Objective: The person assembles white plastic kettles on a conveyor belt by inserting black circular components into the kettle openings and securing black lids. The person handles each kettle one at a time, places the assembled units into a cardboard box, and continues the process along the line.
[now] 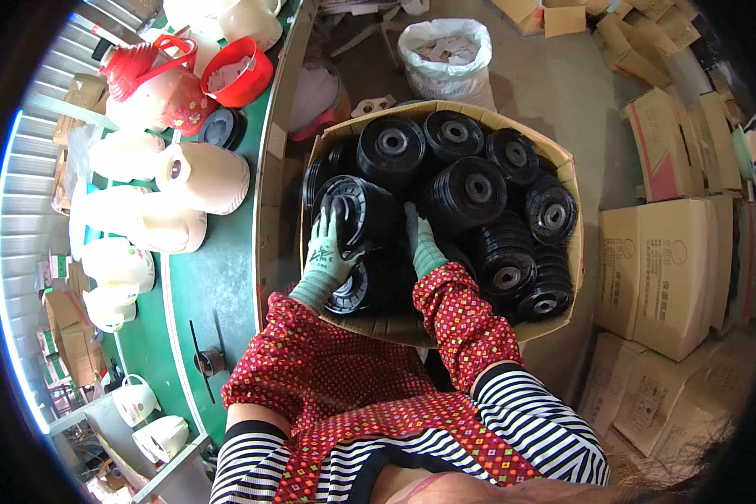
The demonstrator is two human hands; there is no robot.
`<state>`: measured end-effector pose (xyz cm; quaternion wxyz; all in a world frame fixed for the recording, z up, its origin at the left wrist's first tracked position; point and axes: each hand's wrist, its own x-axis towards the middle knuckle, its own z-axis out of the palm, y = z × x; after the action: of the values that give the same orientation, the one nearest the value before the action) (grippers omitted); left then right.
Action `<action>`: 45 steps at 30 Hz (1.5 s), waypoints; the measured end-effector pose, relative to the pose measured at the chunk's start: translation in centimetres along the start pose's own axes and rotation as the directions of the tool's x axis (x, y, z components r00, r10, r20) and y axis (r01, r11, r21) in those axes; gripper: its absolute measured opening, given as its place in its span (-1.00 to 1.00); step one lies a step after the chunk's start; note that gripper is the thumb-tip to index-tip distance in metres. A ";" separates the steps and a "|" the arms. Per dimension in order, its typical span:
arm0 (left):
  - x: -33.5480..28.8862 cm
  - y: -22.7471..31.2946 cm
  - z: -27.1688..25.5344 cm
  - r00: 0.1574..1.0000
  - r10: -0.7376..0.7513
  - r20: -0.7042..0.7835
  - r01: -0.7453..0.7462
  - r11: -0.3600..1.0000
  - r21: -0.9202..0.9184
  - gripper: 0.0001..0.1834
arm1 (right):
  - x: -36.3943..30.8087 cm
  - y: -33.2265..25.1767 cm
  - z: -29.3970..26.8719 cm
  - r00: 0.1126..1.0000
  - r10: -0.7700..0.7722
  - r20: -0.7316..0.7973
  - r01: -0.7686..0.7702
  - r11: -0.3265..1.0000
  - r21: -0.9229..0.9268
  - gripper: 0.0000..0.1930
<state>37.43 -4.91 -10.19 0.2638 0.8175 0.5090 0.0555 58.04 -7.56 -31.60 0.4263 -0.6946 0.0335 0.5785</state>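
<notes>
A stack of black discs [382, 210] lies on its side in the left part of a big cardboard box [386, 326], between two gloved hands. The left hand [330, 252] has its fingers spread and laid along the rim of the stack's ringed end, thumb well apart; it touches the stack but is not closed around it. The right hand [422, 238] reaches in at the other end, its fingers partly lost against the black, so how far they are bent and whether they have hold of anything cannot be told. As for how far things have come, the stack is inside the box, not clear of it, and more black stacks [470, 191] fill most of the space around it, some tilted, some facing up. What lies beneath is hidden. Beyond the box stands a white sack [449, 80] of scraps. On the green bench [218, 294] to the left, a black round piece [218, 128] sits near cream jugs [202, 178] and a red bucket [260, 71]; cardboard cartons [689, 269] stand to the right.
</notes>
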 end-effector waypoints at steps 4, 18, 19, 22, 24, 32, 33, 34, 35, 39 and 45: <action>0.7 -1.1 -1.0 0.996 0.064 -0.056 -0.068 0.994 -0.085 0.20 | 1.3 0.0 -0.3 0.990 -0.009 0.138 -0.009 0.992 0.128 -0.21; -9.0 -0.9 -4.8 0.880 0.121 -0.458 -0.331 0.849 -0.412 0.22 | -19.4 -6.5 1.6 0.809 -0.552 0.201 0.426 0.787 0.447 -0.39; -10.6 -1.5 -4.8 0.842 0.064 -0.535 -0.337 0.837 -0.430 0.19 | -26.3 -8.1 3.5 0.788 -0.604 0.117 0.521 0.756 0.396 -0.41; -14.2 -4.8 -5.8 0.829 -0.247 -0.501 -0.366 0.437 -0.821 0.02 | -30.4 -7.2 6.8 0.562 -0.784 0.265 0.790 0.603 0.110 -0.42; -15.1 -11.7 -4.5 0.875 -0.432 -0.218 -0.235 0.015 -0.972 -0.20 | -34.0 -5.4 12.2 0.297 -0.872 0.390 0.953 0.293 -0.072 -0.36; -19.2 -23.4 -6.8 0.977 -0.143 -0.158 -0.203 -0.855 -0.477 -0.25 | -38.9 -1.2 30.7 -0.160 -0.513 0.844 0.749 -0.620 -0.235 -0.23; -19.2 -24.3 -7.0 0.977 -0.185 -0.103 -0.212 -0.844 -0.493 -0.28 | -39.9 -0.9 32.0 -0.164 -0.468 0.868 0.721 -0.658 -0.218 -0.24; -19.4 -24.9 -7.0 0.973 -0.226 -0.047 -0.218 -0.833 -0.509 -0.30 | -40.2 -0.3 33.2 -0.196 -0.428 0.882 0.696 -0.694 -0.182 -0.25; -19.7 -25.2 -5.9 0.943 -0.331 -0.038 -0.284 -0.738 -0.612 -0.26 | -40.3 0.3 34.1 -0.177 -0.369 0.912 0.664 -0.729 -0.166 -0.25; -25.8 -22.0 -7.5 0.862 -0.504 0.058 -0.332 -0.647 -0.686 -0.21 | -41.6 3.7 33.2 -0.169 -0.283 0.944 0.634 -0.765 -0.116 -0.21; -39.0 -20.6 -9.8 0.798 -0.595 -0.099 -0.336 -0.302 -0.892 -0.44 | -42.9 6.5 30.7 -0.156 -0.255 0.954 0.503 -0.852 -0.145 -0.14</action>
<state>-1.22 -27.76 -4.92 0.6454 0.1293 0.3973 0.6394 16.62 -11.46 1.52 0.1305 -0.3952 -0.9054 -0.0834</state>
